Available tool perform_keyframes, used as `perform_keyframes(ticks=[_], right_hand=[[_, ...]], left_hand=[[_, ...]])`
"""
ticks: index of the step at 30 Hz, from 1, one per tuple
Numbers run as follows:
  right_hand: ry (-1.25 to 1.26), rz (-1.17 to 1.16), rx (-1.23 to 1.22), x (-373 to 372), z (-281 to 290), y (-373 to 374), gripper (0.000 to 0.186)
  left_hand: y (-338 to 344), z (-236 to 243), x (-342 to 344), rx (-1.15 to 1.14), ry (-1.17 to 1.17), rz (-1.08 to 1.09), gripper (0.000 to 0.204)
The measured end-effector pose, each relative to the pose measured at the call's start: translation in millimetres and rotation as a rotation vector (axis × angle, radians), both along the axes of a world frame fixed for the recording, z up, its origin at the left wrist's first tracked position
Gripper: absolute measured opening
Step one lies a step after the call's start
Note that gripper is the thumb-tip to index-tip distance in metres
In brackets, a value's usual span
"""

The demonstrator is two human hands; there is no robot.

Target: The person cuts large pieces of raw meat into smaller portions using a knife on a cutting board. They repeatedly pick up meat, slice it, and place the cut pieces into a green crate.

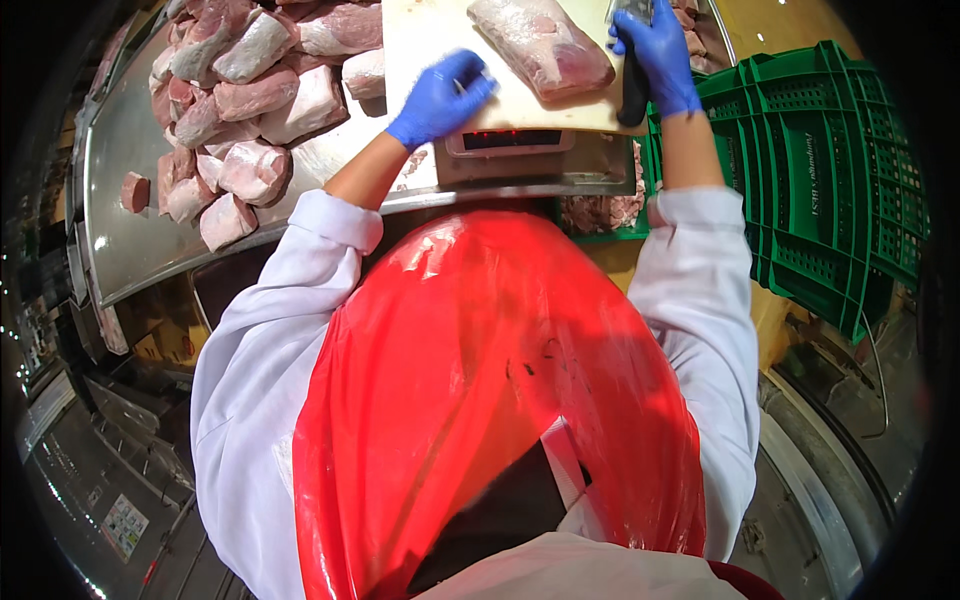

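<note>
A large slab of raw pale-pink meat (545, 45) lies on the white cutting board (430, 25). My left hand (440, 100), in a blue glove and slightly blurred, is over the board just left of the slab. Its thumb and fingers are apart, with nothing in them. To the right of the meat, my right hand (662, 55), also gloved in blue, is closed on a knife (634, 95). The knife's black handle sticks out below the fingers toward me; part of a grey metal blade shows at the top edge.
Many cut meat pieces (255, 110) are heaped on the steel table (120, 215) at left. A scale display (510, 141) sits below the board's near edge. Green crates (800, 170) stand at right. Small meat scraps (603, 212) lie in a container under the table edge.
</note>
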State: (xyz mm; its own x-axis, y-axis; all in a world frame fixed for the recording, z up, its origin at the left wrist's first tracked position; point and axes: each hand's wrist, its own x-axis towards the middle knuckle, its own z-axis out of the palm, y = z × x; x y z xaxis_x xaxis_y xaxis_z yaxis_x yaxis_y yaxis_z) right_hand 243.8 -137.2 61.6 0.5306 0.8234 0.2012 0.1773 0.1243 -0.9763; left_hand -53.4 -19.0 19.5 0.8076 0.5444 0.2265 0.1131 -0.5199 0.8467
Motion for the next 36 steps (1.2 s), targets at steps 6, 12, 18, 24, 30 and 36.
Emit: perform_keyframes(ticks=[6,12,18,24,30,36], right_hand=[[0.391,-0.178,0.090,-141.9,-38.4,-40.3,0.037],[0.392,-0.200,0.157,-136.5,-53.3,-9.5,0.037],[0.115,-0.085,-0.103,-8.4,-51.6,-57.6,0.036],[-0.648,-0.043,-0.296,-112.5,-10.8,-54.4,0.071],[-0.870,-0.054,-0.241,-122.6,-26.4,-40.8,0.076],[-0.867,0.004,-0.016,-117.0,-4.7,-27.4,0.073]], left_hand=[[91.7,-18.6,71.3,0.177,-0.080,0.158,0.057],[118.2,-56.7,119.6,0.024,-0.037,-0.037,0.040],[0.9,-2.3,34.6,-0.091,0.182,0.097,0.052],[24.0,-14.6,-11.6,-0.277,-0.169,0.365,0.040],[48.9,-23.9,-34.2,-0.100,-0.215,0.442,0.045],[49.9,-19.1,-32.2,0.213,-0.357,0.673,0.056]])
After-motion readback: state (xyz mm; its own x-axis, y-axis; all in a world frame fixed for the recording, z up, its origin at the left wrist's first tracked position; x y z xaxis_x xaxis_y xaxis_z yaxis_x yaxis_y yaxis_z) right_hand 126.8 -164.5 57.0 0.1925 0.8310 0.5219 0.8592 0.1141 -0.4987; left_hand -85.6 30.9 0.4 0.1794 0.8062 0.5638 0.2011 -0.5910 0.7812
